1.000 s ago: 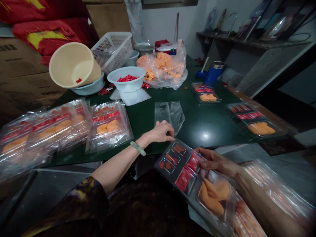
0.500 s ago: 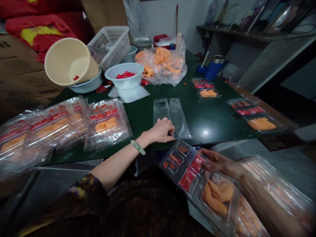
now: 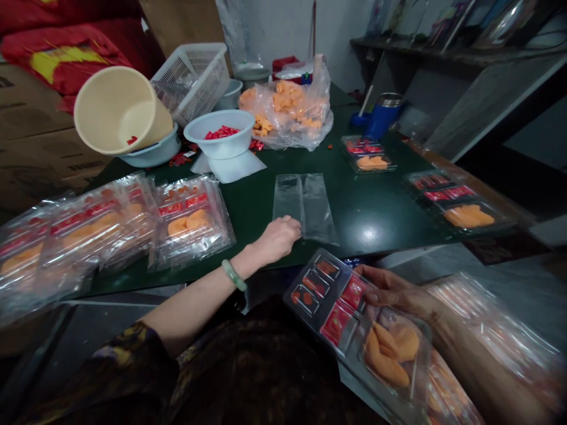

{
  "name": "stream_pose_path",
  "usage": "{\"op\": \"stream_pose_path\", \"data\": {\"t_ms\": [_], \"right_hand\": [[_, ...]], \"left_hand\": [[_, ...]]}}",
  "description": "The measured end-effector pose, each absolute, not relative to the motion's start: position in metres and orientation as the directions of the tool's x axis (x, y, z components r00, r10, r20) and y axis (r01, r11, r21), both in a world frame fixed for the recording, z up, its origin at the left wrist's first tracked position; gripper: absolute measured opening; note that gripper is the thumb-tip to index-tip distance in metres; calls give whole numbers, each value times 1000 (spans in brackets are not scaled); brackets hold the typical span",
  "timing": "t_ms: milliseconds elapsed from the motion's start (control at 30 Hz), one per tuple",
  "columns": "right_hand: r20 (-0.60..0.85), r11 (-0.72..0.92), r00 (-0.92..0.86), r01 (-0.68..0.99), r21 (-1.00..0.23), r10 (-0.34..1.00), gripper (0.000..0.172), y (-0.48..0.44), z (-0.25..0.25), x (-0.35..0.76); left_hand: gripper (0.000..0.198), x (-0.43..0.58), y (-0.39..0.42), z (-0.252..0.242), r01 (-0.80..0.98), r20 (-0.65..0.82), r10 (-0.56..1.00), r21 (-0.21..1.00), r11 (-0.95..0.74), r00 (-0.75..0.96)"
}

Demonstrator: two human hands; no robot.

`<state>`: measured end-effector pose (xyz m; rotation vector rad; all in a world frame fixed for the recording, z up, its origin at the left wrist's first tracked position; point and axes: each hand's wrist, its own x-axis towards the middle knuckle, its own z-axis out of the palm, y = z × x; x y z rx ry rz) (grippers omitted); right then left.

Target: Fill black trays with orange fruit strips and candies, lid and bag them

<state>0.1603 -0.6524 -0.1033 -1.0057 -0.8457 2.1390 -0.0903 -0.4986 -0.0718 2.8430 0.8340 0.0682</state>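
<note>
Dark green tabletop (image 3: 390, 200) is carrying a flat clear plastic bag (image 3: 316, 206) just ahead of the person, with bagged trays (image 3: 190, 227) lying to its left. The left hand (image 3: 279, 239) is resting at the bag's near edge, fingers pressed together and curled down, not visibly pinching anything. The right hand (image 3: 392, 286) is holding a clear plastic tray (image 3: 349, 348) of red packets (image 3: 336, 324) and orange pieces (image 3: 390, 348) just off the table's near edge, fingers spread along its rim, though blur makes the grip hard to read. Bagging looks like the step in hand, and the next move appears to call for parting the bag's mouth
</note>
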Motion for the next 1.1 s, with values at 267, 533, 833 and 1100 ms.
{"op": "stream_pose_path", "data": {"t_ms": [267, 533, 833, 1100], "right_hand": [[-393, -590, -538, -258, -765, 746, 42, -648, -101, 153], [-394, -623, -586, -257, -739, 709, 44, -641, -89, 144], [-413, -599, -533, -238, -764, 739, 41, -635, -87, 135], [-454, -529, -305, -243, -813, 837, 90, -656, -81, 140]], "left_hand": [[44, -88, -477, -85, 559, 41, 643, 454, -694, 765], [8, -93, -476, -65, 567, -137, 571, 437, -699, 809], [16, -98, -499, -72, 394, 117, 516, 512, -763, 849], [18, -99, -511, -46, 249, 119, 328, 431, -867, 937]]}}
